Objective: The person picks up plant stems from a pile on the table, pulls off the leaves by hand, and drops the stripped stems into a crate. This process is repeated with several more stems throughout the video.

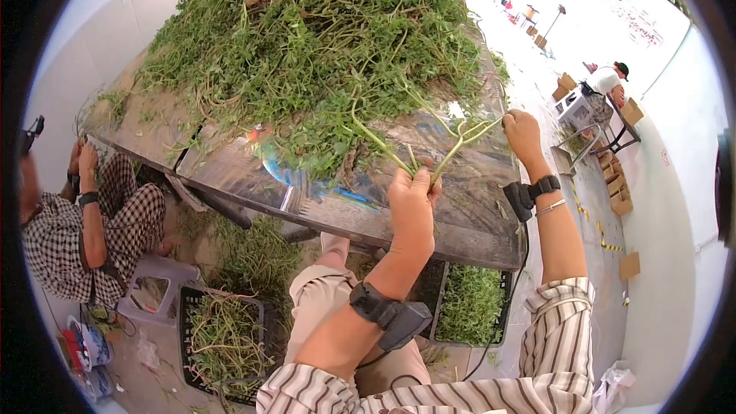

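Observation:
My left hand (pixel 412 205) is closed round a few thick green plant stems (pixel 458 143) over the front part of the table. The stems fork and spread upward and to the right from my fist. At the right, my right hand (pixel 523 136) pinches the tip of one branch, with its fingers curled together. Behind both hands rises a big heap of leafy green plants (pixel 307 54), its loose leaves reaching close to the stems.
The worn wooden table (pixel 468 218) has a dark front edge. Below stand a crate of stems (pixel 184 337) and a crate of small leaves (pixel 506 314). A co-worker in checks (pixel 61 238) sits at the left; another person (pixel 609 80) is far right near cardboard boxes (pixel 619 195).

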A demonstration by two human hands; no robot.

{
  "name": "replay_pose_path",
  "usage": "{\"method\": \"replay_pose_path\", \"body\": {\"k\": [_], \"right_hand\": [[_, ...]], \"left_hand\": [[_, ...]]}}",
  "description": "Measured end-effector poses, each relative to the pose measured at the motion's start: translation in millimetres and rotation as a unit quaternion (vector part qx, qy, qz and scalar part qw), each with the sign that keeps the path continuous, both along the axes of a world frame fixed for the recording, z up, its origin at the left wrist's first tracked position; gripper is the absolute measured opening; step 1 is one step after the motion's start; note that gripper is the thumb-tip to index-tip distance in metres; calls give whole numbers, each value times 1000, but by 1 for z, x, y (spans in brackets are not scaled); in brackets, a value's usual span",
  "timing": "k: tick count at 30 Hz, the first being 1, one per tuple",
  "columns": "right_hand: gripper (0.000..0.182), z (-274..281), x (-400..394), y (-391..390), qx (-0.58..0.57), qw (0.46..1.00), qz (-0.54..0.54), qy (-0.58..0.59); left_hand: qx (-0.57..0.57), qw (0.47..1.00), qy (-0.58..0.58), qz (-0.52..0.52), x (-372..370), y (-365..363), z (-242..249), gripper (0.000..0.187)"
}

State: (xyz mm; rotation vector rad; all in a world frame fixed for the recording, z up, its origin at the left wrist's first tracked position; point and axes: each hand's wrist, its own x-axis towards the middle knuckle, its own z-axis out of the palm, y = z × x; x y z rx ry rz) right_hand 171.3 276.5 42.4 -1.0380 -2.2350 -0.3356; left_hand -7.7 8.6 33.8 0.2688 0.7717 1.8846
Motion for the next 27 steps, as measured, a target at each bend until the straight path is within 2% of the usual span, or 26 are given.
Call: {"method": "replay_pose_path", "body": {"k": [3,4,5,6,7,9,10,15,21,24,27], "right_hand": [[18,-1,28,26,14,998,40,-37],[17,11,32,16,-249,949,8,194],[16,23,37,5,-482,779,-28,400],[19,40,39,-10,-527,756,9,388],[19,46,33,-20,-525,758,9,387],[11,49,12,-41,-467,750,21,469],[12,55,3,-54,-458,767,36,447],[12,55,-4,-56,-456,782,80,416],[16,66,-39,-107,-485,798,95,345],[20,67,-55,-134,-419,877,98,215],[21,62,-59,-139,-392,895,139,160]], "left_hand": [[4,1000,-1,11,-7,-5,4,13],[-8,1000,-5,26,-12,-7,6,13],[-8,1000,-7,29,-15,-8,6,13],[-1,1000,-9,29,-17,-8,6,13],[7,1000,-10,28,-18,-7,6,13],[12,1000,-12,19,-15,-6,4,13],[14,1000,-13,10,-13,-6,3,13],[1,1000,-7,22,-11,-5,4,12],[27,999,23,-16,-9,-2,0,13],[48,999,18,-5,-6,-1,2,17],[44,999,10,19,-10,0,-2,20]]}}
